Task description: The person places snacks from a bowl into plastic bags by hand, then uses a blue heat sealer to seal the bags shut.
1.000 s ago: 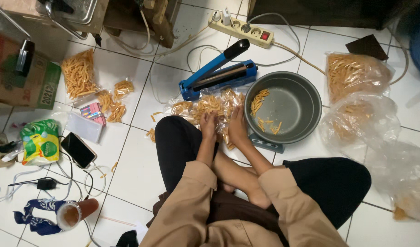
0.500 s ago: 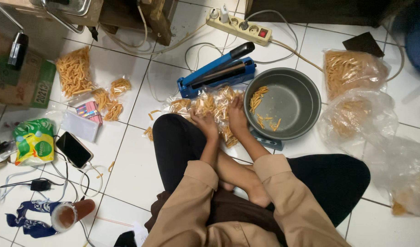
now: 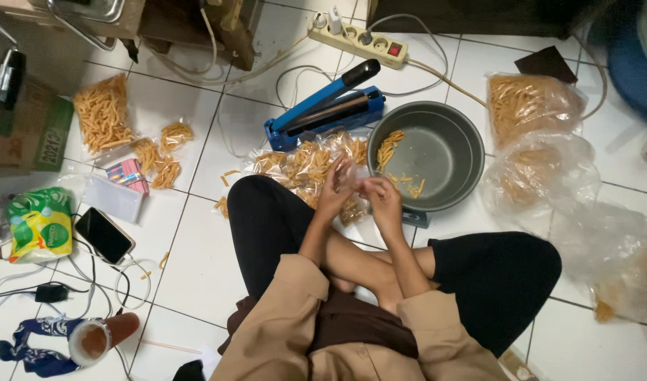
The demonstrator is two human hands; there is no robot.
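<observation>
Our left hand (image 3: 335,189) and right hand (image 3: 383,196) pinching a small clear bag (image 3: 353,173) between them, gray pot (image 3: 425,155) just right, snack packets (image 3: 306,164) piled on the floor beyond, blue sealer (image 3: 325,107) farther off

You had dim, warm indoor light on a white tiled floor (image 3: 196,233)
Corners fell dark, tiles showed soft glare, and your hands blurred slightly

Pan (image 3: 436,152) sits right of the bag pile (image 3: 306,164), sealer (image 3: 327,109) behind both.
</observation>
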